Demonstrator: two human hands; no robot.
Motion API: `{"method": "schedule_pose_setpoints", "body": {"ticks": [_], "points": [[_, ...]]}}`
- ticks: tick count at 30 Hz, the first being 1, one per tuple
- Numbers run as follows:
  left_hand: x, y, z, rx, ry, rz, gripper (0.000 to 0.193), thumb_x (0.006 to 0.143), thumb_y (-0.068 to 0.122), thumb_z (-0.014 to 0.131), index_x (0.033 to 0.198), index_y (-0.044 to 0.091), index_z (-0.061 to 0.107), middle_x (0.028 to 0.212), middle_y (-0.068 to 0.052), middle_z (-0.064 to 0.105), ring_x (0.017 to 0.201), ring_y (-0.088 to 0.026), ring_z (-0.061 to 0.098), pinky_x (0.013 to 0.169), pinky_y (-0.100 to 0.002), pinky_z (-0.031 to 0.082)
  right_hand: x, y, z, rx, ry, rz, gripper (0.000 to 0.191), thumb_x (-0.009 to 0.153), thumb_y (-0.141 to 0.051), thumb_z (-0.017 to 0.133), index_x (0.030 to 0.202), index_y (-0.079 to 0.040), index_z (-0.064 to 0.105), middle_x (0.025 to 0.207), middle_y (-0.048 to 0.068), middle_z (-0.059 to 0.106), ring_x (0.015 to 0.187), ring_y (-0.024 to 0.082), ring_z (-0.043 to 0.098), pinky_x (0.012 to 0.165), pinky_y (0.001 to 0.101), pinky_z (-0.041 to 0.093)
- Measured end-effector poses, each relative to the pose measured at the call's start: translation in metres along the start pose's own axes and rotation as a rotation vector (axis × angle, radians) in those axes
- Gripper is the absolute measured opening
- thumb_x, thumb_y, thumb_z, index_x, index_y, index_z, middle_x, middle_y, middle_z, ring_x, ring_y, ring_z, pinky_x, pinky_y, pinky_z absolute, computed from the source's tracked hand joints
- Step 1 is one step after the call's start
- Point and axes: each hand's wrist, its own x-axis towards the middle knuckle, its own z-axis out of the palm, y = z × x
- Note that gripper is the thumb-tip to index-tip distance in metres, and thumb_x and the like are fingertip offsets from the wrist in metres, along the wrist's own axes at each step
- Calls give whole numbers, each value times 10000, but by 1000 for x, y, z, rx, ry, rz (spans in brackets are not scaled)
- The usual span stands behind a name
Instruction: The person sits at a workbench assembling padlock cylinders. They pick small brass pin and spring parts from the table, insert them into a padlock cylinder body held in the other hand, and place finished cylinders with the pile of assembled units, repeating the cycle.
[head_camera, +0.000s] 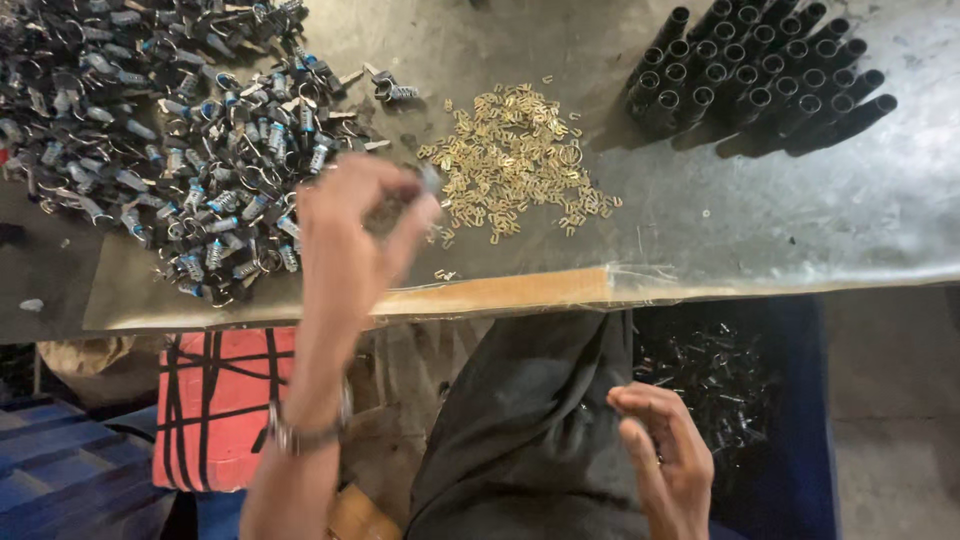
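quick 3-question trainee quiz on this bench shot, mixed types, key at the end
1. True or false: the left hand is raised over the metal table, fingers pinched together.
2. Which lies between the pile of dark clips and the cluster of black tubes?
A. a red crate
B. a heap of small brass pieces
C. a blue bin
3. Fill in: the right hand is low, beside the black ____ over the person's lap.

Key: 1 true; 2 B; 3 cloth. What the left fingers pinch is too blurred to name.
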Motion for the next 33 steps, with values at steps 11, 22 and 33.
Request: {"method": "schedule_pose_setpoints", "body": {"ticks": [11,22,33], "points": [[-50,61,22,-13,-130,213,276,923,345,764,1151,199,711,1171,22,675,1083,-186,626,989,-361,387,17,13,47,716,-378,399,309,1158,-250,585,1004,11,523,802,43,481,699,119,465,598,249,390],[-82,24,60,191,-40,323,222,847,270,827,1012,160,727,1007,12,614,981,-200,579,933,-395,326,-3,46,10,845,-203,551,346,934,-122,548,1219,73,580,950,48,530,801,128,540,724,302,502],[-138,67,64,-1082,-267,-438,100,917,-47,728,995,9,698,982,-32,683,777,-73,647,671,-220,541,7,26,0,656,-147,569,533,848,-212,753,1302,2,575,911,79,696,775,183,682,715,318,566]]}}
